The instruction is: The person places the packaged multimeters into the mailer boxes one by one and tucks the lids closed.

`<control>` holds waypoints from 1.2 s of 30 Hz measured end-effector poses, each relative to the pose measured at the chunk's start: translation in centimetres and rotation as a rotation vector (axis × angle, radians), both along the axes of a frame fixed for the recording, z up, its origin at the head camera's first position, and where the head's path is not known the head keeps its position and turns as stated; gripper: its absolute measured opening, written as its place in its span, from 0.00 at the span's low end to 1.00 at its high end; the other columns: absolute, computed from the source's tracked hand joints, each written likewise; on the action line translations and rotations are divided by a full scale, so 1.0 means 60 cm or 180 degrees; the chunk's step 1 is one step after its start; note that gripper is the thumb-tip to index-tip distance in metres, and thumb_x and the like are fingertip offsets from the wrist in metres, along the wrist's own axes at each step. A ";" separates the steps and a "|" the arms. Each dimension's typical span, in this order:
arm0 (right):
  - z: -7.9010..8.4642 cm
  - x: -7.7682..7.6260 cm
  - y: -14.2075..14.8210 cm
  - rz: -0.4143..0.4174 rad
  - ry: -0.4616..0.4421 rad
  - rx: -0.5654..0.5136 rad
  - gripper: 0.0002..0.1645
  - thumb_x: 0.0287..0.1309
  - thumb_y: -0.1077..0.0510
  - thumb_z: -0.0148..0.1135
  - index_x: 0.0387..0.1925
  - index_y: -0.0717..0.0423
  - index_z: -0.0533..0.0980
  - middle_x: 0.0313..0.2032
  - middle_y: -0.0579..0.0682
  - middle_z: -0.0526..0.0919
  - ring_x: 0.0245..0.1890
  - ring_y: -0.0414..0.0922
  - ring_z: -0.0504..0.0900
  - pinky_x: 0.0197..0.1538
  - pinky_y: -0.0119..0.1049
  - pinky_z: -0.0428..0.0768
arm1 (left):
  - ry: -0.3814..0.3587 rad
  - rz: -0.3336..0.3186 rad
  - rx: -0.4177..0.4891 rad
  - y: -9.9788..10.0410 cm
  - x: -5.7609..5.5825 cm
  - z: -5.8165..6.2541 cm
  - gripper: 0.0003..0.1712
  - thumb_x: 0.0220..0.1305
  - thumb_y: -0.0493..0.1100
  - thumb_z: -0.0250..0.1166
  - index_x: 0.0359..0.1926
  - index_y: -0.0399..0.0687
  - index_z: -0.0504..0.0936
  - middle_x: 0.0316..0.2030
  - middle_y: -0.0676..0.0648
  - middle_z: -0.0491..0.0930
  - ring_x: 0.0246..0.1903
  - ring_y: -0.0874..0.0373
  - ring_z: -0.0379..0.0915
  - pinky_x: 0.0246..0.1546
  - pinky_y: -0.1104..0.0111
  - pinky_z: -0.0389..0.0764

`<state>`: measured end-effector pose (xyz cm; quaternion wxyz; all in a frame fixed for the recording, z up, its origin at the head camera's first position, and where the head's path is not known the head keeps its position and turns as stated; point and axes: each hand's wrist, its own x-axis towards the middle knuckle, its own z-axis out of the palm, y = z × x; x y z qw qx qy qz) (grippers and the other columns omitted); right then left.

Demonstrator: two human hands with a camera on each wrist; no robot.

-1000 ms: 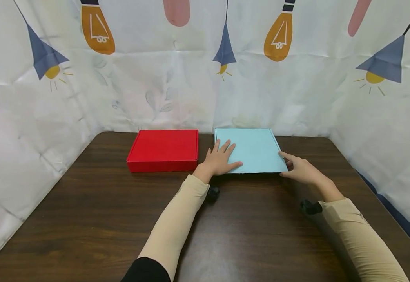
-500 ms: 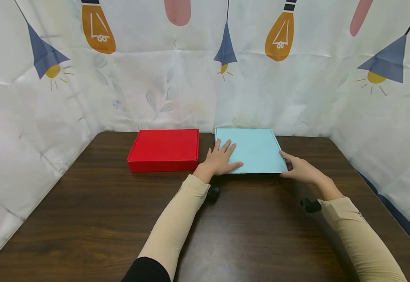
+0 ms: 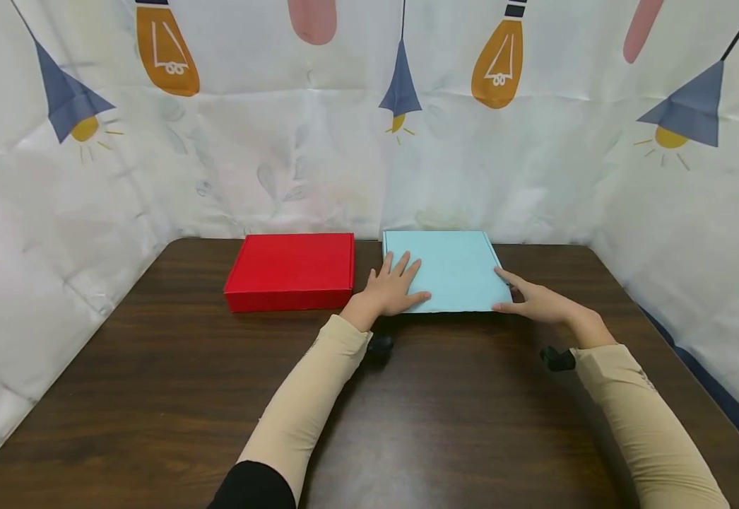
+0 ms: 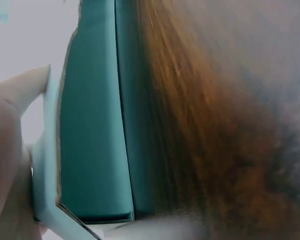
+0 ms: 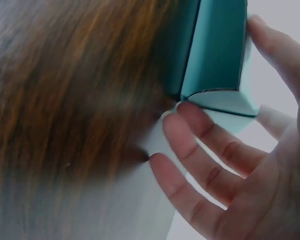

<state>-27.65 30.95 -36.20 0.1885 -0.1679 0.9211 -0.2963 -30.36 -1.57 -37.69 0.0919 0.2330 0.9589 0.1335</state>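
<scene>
A light blue cardboard box (image 3: pixel 455 265) lies at the back of the table. My left hand (image 3: pixel 387 291) rests on the left part of its lid with fingers spread. In the left wrist view, the left thumb (image 4: pixel 27 85) lies on the lid near its front edge, above the shaded front wall (image 4: pixel 92 125). My right hand (image 3: pixel 538 300) is at the box's front right corner. Its thumb (image 5: pixel 277 47) touches the top of the lid, and the lower fingers (image 5: pixel 210 170) reach loosely beside the corner without curling round it.
Left of the blue box lies a red cardboard box (image 3: pixel 296 261), a narrow gap between them. Both stand on a dark brown wooden table (image 3: pixel 153 396). A white curtain with printed lamps (image 3: pixel 344 162) hangs close behind the table's back edge.
My right thumb and index finger have moved left, from the box's edge onto its lid. The left hand stays on the lid. The head view has shifted slightly.
</scene>
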 end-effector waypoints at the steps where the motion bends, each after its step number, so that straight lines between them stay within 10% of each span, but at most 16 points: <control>1: 0.000 0.000 0.000 -0.0015 0.0019 0.0018 0.58 0.71 0.38 0.60 0.83 0.50 0.36 0.74 0.75 0.51 0.73 0.71 0.55 0.64 0.71 0.64 | -0.0015 -0.0001 -0.0006 -0.001 0.002 0.002 0.48 0.75 0.67 0.50 0.84 0.57 0.41 0.82 0.47 0.33 0.79 0.42 0.22 0.74 0.39 0.44; 18: 0.002 0.001 -0.002 -0.0005 0.0121 0.0107 0.57 0.71 0.37 0.59 0.83 0.52 0.37 0.72 0.77 0.56 0.71 0.71 0.59 0.63 0.70 0.66 | 0.0213 -0.0192 -0.0495 -0.031 0.061 0.010 0.47 0.76 0.61 0.56 0.83 0.52 0.44 0.82 0.44 0.37 0.80 0.43 0.29 0.74 0.43 0.49; 36: -0.003 -0.001 -0.002 0.0003 0.0095 0.0122 0.58 0.71 0.36 0.59 0.83 0.52 0.36 0.72 0.77 0.56 0.71 0.72 0.59 0.63 0.69 0.66 | 0.0282 0.0544 0.0761 -0.078 0.094 0.015 0.41 0.63 0.44 0.73 0.74 0.45 0.67 0.62 0.38 0.77 0.51 0.45 0.80 0.45 0.54 0.86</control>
